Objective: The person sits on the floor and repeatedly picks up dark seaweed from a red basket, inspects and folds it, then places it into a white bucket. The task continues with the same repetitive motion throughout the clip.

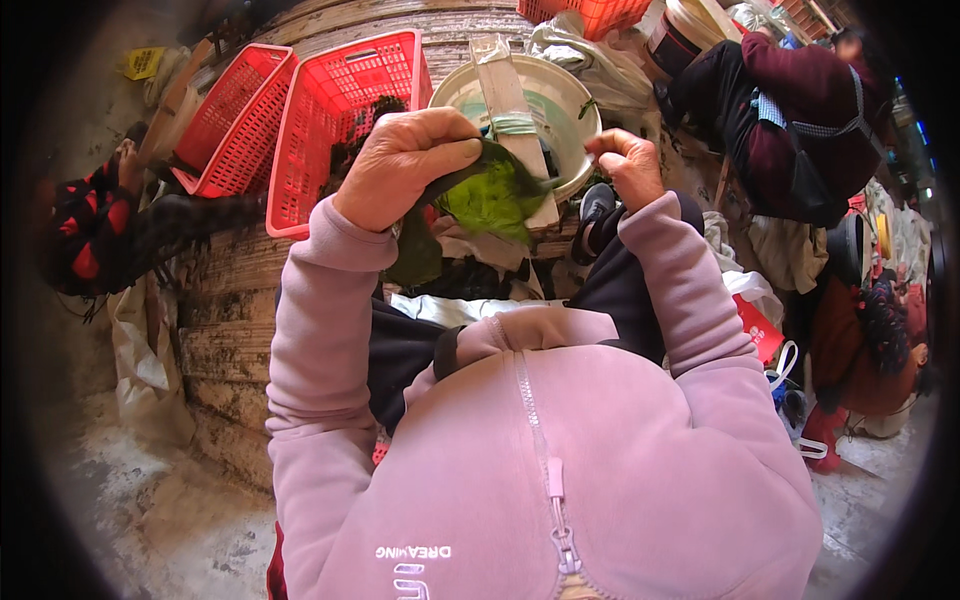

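Note:
My left hand (420, 161) pinches a broad, thin, dark green leafy sheet (491, 196), perhaps seaweed, between thumb and fingers. Light makes its middle bright green, and it hangs down over my lap. To its right, my right hand (628, 166) is raised with curled fingers near the bucket rim, apart from the sheet. Whether its fingertips hold something small is too blurred to tell. Beyond both hands stands a round pale bucket (589, 161) with liquid in it. A wooden board (501, 90) with a band tied around it lies across the bucket.
Left of the bucket, a red plastic basket (300, 150) holds dark leafy material (346, 154); another red basket (225, 127) leans beside it. Wet-looking planks (225, 300) run below. One person (795, 127) sits at right, another (97, 225) at left. A red bag (754, 330) lies by my right side.

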Available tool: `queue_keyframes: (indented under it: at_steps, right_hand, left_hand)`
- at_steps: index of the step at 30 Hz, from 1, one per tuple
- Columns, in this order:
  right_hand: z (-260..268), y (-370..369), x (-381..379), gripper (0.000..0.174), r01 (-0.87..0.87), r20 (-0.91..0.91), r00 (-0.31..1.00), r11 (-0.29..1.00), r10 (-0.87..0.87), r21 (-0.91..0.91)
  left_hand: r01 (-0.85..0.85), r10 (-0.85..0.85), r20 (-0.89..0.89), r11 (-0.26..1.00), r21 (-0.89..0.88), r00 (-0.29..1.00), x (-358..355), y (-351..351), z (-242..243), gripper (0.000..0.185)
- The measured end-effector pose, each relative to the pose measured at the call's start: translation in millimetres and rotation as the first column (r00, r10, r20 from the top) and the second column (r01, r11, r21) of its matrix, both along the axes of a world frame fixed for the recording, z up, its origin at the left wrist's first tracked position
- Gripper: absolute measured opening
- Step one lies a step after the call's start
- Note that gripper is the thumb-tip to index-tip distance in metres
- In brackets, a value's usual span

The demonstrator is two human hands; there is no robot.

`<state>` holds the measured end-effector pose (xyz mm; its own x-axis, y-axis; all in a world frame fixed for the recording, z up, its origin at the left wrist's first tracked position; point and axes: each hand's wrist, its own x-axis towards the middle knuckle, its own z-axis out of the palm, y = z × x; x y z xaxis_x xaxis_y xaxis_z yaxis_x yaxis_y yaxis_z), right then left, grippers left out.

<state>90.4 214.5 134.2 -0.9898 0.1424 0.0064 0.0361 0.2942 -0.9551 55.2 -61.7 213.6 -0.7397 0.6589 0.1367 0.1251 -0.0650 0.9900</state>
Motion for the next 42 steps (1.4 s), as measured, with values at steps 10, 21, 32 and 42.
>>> queue_keyframes:
  at_steps: [10, 21, 32, 42]
  right_hand:
    - [15, -36, -10, 0.024, -0.736, -0.208, 0.635, 0.501, 0.744, -0.455]
    - [18, 14, -32, 0.012, -0.394, -0.148, 0.911, 0.919, 0.385, -0.033]
    - [30, 54, -72, 0.016, -0.252, -0.393, 0.84, 0.91, 0.375, 0.329]
    - [-76, 53, 0, 0.016, -0.499, -0.067, 0.819, 0.765, 0.57, 0.407]
  left_hand:
    - [0.099, -0.102, 0.273, 0.995, 0.023, 0.957, 14, 24, 6, 0.01]
    - [-0.03, 0.082, 0.128, 0.931, -0.364, 0.988, -38, -2, -84, 0.011]
    - [-0.342, 0.248, -0.467, 0.931, -0.127, 0.849, -79, -11, -92, 0.01]
    - [-0.148, 0.001, -0.428, 0.939, -0.311, 0.904, 4, -16, -172, 0.016]
